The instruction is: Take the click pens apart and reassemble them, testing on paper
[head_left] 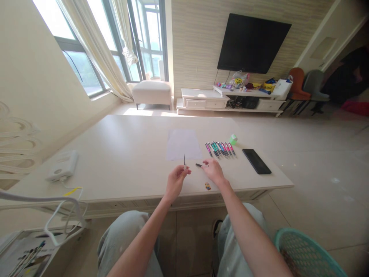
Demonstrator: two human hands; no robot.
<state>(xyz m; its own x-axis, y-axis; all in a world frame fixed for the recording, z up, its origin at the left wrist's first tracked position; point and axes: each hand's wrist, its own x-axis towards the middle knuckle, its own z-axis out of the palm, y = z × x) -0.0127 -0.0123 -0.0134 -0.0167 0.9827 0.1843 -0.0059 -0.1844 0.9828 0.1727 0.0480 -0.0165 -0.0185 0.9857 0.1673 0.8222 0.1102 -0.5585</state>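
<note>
We've got a long cream table in front of our hands, and a teal mesh basket low past the right hand, dark stuff inside, can't tell what. Ahead of the hands: white paper sheet, black phone, row of colored pens. Our left hand pinches a slim upright pen part; our right hand, loosely curled, sits just beside a short black pen piece.

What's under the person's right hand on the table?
Under the right hand is the pale tabletop. A short black pen part lies by the fingertips, and a small yellow cartoon figure lies nearer the edge. Whatever lies directly beneath the hand is hidden by it.
</note>
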